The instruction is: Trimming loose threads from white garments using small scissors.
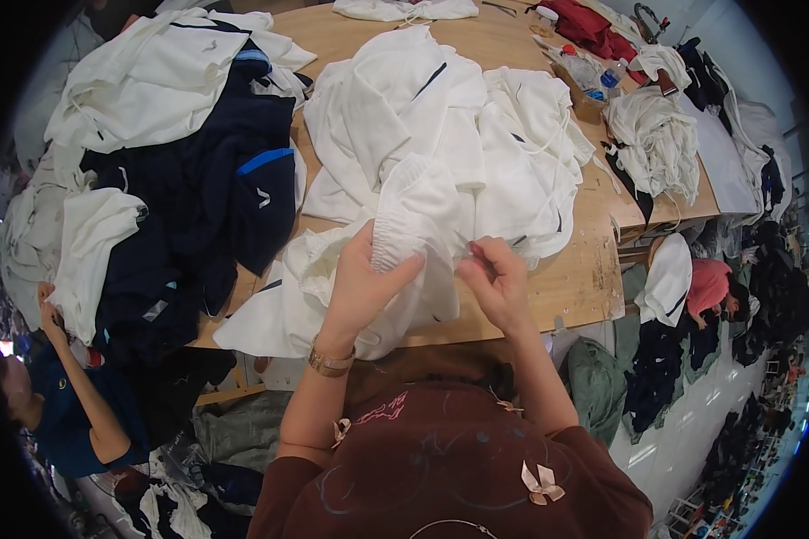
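My left hand (362, 280) grips the gathered elastic waistband of a white garment (413, 216) that lies on the wooden table (584, 278). My right hand (494, 278) is beside it, fingers pinched on something thin at the garment's edge, possibly a drawstring. The garment belongs to a heap of white clothes with dark stripes (440, 126) spread in front of me. A gold bracelet (331, 361) sits on my left wrist.
A pile of navy and white garments (189, 180) covers the table's left side. White cords (656, 135) and a small box lie at the far right. One person (63, 395) works at lower left, another in pink (715, 287) at right. Clothes lie on the floor.
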Motion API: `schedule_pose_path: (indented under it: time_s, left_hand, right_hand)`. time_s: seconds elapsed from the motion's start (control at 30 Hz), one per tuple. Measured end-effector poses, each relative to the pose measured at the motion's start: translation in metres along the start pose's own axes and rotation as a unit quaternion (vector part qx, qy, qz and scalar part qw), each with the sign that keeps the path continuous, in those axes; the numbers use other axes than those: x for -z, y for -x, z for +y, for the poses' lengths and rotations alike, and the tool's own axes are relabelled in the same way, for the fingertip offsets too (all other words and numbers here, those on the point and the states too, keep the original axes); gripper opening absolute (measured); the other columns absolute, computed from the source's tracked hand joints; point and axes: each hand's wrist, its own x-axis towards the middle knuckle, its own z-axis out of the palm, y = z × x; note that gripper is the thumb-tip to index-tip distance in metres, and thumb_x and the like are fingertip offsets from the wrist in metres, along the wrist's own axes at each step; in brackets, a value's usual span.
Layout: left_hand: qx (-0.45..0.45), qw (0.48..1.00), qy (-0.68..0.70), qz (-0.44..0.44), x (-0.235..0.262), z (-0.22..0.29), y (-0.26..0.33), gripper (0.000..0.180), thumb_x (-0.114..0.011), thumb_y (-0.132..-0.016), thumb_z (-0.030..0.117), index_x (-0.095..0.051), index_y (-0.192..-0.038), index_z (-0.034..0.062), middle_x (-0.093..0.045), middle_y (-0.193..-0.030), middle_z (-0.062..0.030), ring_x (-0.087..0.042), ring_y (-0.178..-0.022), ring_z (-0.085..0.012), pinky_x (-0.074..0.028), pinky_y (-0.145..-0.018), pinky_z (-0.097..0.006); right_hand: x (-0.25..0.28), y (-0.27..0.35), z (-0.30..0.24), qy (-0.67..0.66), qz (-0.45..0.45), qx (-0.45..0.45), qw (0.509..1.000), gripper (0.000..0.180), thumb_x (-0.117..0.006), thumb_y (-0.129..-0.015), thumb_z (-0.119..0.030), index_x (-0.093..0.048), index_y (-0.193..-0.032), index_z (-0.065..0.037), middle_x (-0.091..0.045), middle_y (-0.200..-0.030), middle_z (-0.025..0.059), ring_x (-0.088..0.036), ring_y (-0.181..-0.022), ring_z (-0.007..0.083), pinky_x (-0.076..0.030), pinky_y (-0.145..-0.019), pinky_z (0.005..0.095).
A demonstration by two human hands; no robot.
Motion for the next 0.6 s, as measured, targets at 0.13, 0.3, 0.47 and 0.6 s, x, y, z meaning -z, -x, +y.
schedule_pose_path:
  time_s: [0.13,0.3,0.47,0.6]
  left_hand:
    - [0.004,1.000,0.000,-0.005,0.003,-0.002,0.000,0.037,-0.065,-0.075,0.005,-0.054,-0.109,-0.0035,-0.061,-0.100,-0.0056,-0.055,-0.088,-0.0087,-0.045,-0.078,-0.024]
    - [0.006,1.000,-0.003,-0.021,0.003,0.000,0.001,0.038,-0.065,-0.076,0.002,-0.053,-0.111,-0.0029,-0.062,-0.101,-0.0054,-0.056,-0.088,-0.0080,-0.046,-0.078,-0.023]
    - [0.011,0.999,-0.006,-0.039,0.002,0.003,0.002,0.039,-0.066,-0.076,0.001,-0.052,-0.113,-0.0022,-0.062,-0.102,-0.0050,-0.058,-0.089,-0.0075,-0.046,-0.078,-0.022]
    - [0.003,0.999,-0.015,-0.034,0.001,0.004,0.003,0.038,-0.065,-0.076,0.003,-0.053,-0.111,-0.0029,-0.062,-0.100,-0.0054,-0.057,-0.088,-0.0079,-0.046,-0.078,-0.023]
  right_hand:
    - [0.005,0.002,0.010,0.205,-0.036,0.110,0.972,0.025,-0.076,-0.066,-0.021,-0.057,-0.069,-0.005,-0.043,-0.052,0.0036,-0.037,-0.053,0.0181,-0.031,-0.053,0.0288]
    - [0.002,-0.002,0.001,0.235,-0.053,0.125,0.963,0.029,-0.076,-0.065,-0.026,-0.056,-0.064,-0.007,-0.043,-0.050,0.0024,-0.036,-0.052,0.0203,-0.031,-0.052,0.0311]
    - [0.000,-0.004,-0.001,0.243,-0.056,0.140,0.958,0.030,-0.076,-0.066,-0.028,-0.054,-0.063,-0.007,-0.043,-0.050,0.0027,-0.035,-0.051,0.0209,-0.031,-0.052,0.0315]
    - [0.001,-0.004,0.001,0.250,-0.065,0.144,0.955,0.029,-0.075,-0.067,-0.026,-0.054,-0.063,-0.007,-0.043,-0.051,0.0028,-0.036,-0.051,0.0194,-0.031,-0.053,0.0305]
